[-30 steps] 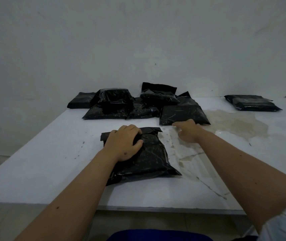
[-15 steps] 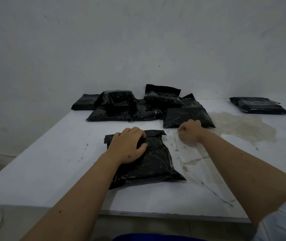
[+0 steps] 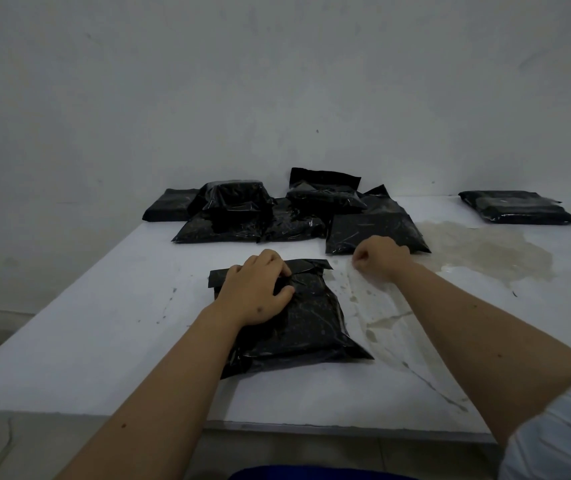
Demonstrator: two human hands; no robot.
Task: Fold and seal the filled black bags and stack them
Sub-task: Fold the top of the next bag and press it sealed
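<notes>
A filled black bag (image 3: 312,327) lies on the white table (image 3: 104,323) right in front of me, its top flap folded over at the far end. My left hand (image 3: 256,289) rests on that far end with bent fingers and thumb gripping the fold. My right hand (image 3: 381,258) is curled into a fist just right of the flap, low over the table, with nothing visible in it. Several more filled black bags (image 3: 242,216) lie in a loose pile behind. One of them (image 3: 374,233) lies just beyond my right fist.
A small stack of flat black bags (image 3: 516,207) sits at the far right by the wall. A pale stain (image 3: 485,251) spreads over the table's right half. The table's front edge runs below the near bag, with something blue (image 3: 312,474) beneath it.
My right hand went from fingers stretched out on the table to a closed fist at about the same spot. My left hand stayed on the bag's fold.
</notes>
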